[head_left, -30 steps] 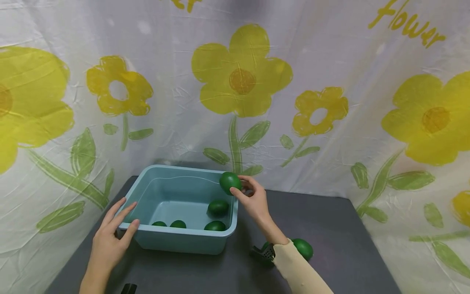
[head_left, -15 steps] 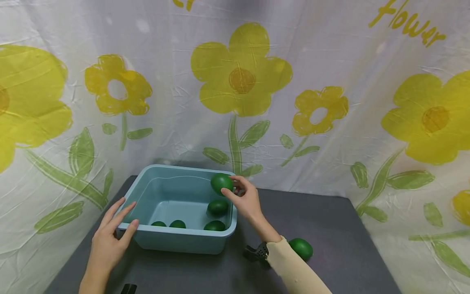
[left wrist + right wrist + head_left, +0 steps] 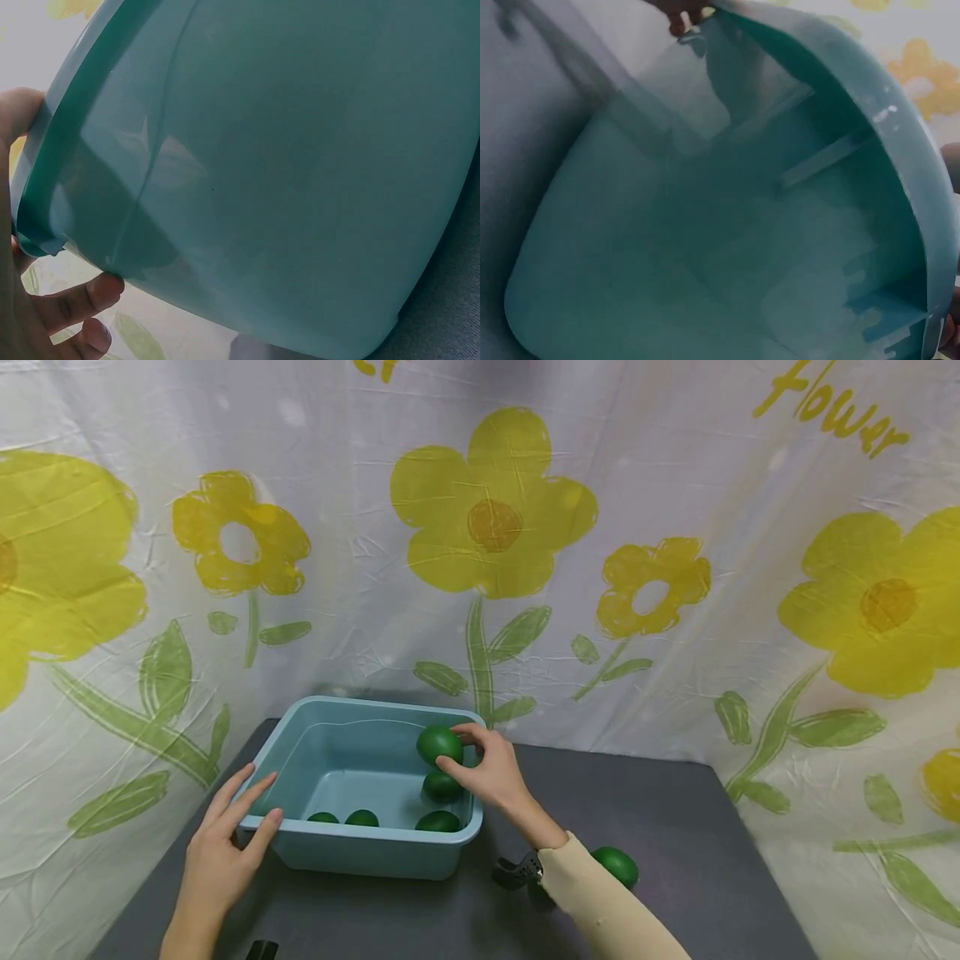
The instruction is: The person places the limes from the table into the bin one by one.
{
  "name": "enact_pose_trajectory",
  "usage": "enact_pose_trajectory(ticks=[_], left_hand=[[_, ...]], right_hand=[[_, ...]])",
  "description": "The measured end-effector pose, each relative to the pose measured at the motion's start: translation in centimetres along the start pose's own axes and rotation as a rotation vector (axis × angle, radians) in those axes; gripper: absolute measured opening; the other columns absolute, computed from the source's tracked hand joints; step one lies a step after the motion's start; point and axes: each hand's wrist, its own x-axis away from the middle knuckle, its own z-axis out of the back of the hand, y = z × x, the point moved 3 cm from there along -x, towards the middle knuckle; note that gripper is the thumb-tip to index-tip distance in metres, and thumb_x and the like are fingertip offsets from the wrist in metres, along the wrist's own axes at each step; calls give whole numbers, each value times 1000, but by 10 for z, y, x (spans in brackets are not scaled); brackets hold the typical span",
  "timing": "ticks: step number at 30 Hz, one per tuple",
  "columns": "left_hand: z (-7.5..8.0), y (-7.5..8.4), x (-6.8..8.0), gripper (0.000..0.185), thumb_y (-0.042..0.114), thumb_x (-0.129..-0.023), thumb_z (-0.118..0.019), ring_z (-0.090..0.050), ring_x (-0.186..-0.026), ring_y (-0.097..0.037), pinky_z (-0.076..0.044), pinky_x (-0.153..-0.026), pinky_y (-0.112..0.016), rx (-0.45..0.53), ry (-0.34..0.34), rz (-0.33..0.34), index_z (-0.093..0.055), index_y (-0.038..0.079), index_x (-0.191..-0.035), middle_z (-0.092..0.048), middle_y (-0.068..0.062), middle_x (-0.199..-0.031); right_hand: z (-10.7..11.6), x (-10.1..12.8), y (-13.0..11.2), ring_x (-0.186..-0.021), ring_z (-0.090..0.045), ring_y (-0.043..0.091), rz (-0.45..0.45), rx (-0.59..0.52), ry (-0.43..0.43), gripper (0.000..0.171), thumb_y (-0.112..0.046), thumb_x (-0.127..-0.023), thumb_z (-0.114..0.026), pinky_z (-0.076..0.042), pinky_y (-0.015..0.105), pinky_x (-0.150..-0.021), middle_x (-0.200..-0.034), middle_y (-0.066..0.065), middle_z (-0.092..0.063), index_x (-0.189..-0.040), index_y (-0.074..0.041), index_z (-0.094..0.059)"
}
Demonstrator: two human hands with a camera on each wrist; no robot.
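My right hand (image 3: 491,774) pinches a green egg (image 3: 438,743) over the teal tub (image 3: 367,852); my left hand (image 3: 225,843), fingers relaxed, rests on its near-left rim.

Teal tub (image 3: 360,852), green balls (image 3: 439,744)
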Motion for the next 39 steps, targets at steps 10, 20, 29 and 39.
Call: enact_pose_trajectory(ticks=[10,20,29,39], left_hand=[[1,3,0,50,24,-98,-77,-53,-138,-50,-43,-84,-56,-37,3,4,-66,18,-147,-45,-8,-165],[1,2,-1,50,25,-99,-76,-47,-143,-52,-40,-94,-76,6,-16,18,-65,18,-147,-44,-9,-166],[0,0,-1,51,24,-99,-76,-47,-143,-52,-41,-93,-73,1,-15,17,-65,18,-148,-44,-9,-166],[-1,-1,0,50,24,-99,-76,-47,-143,-52,-41,-92,-73,11,-14,18,-65,18,-148,-44,-9,-166]], right_hand=[[-3,-2,-5,-98,-58,25,60,199,-88,48,-36,-93,-79,-50,38,-76,-114,9,-76,-133,-12,-71],[-4,-3,-7,-89,-49,20,58,276,-154,43,-34,-95,-76,-43,34,-71,-116,10,-75,-133,-13,-71],[-2,-1,-5,-110,-62,35,113,227,-124,44,-29,-94,-76,-50,54,-98,-119,12,-74,-134,-11,-70],[11,7,-6,-104,-63,34,116,150,-40,48,-29,-94,-75,-52,47,-87,-124,12,-70,-137,-9,-68]])
